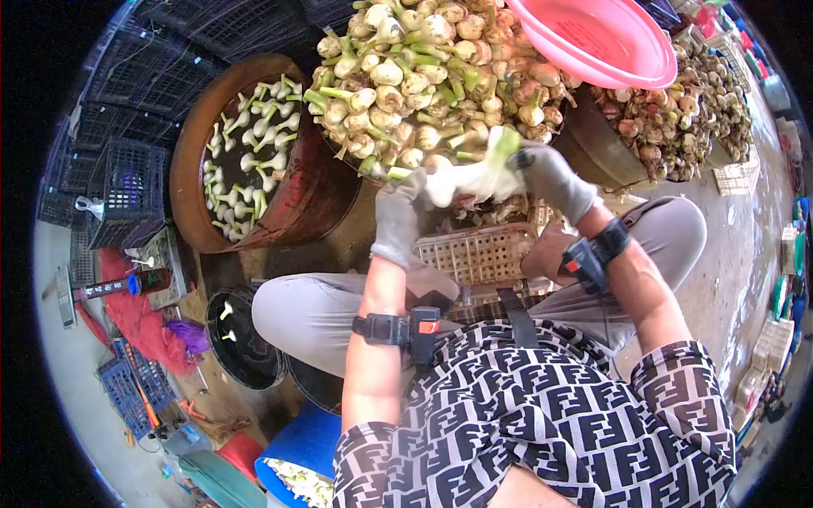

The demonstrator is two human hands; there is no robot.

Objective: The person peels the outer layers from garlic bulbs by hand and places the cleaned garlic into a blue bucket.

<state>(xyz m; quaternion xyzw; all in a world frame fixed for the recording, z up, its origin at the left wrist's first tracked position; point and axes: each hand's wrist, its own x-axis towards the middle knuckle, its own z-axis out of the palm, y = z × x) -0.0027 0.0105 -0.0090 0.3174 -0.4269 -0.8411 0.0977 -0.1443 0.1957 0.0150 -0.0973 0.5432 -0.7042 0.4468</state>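
Both hands wear grey gloves and meet around one white garlic bulb [442,184] with a green stem, above a cream plastic crate. My left hand [400,212] is closed on the bulb's left side. On the right, my right hand [555,179] is closed at the stem end, where pale peel hangs, blurred by motion. Just beyond the hands lies a big heap of unpeeled garlic [406,85]. Peeled white bulbs with short stems [271,135] float in a rusty drum [190,182] at the left.
A pink basin [593,42] rests over the heap at the upper right, beside more dark garlic [669,127]. The cream crate [478,254] sits between my legs. A black bucket [246,356] and blue barrel [309,440] stand at the lower left, black crates [127,190] at far left.
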